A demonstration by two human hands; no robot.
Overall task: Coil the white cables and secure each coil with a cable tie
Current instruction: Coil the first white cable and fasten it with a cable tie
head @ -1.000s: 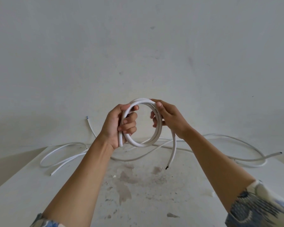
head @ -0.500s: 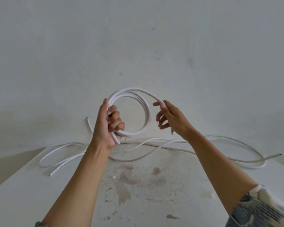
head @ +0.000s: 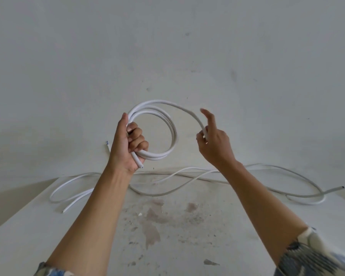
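Head view: my left hand (head: 127, 150) grips the coil (head: 172, 144) at its overlap; my right hand (head: 215, 148) pinches its tail (head: 195, 118), forefinger raised. Cable seems stiff, springy: clamp the overlap.

- coiled cable (head: 172, 136) in the left hand (head: 127, 148): smooth white plastic sheath with a faint sheen; the sheath looks thick at its cut end (head: 141, 166); the core is too small to tell
- loose cables (head: 167, 193) on the surface: the same smooth white plastic jacket; slightly glossy along the curves
- surface (head: 48, 226): matt white paint; worn and blotched with brownish-grey stains and small chips in the middle
- wall (head: 167, 46): pale, matt, plaster-like finish; faintly scuffed and speckled
- right sleeve (head: 315, 255): soft matt cloth; printed in blue, grey and cream
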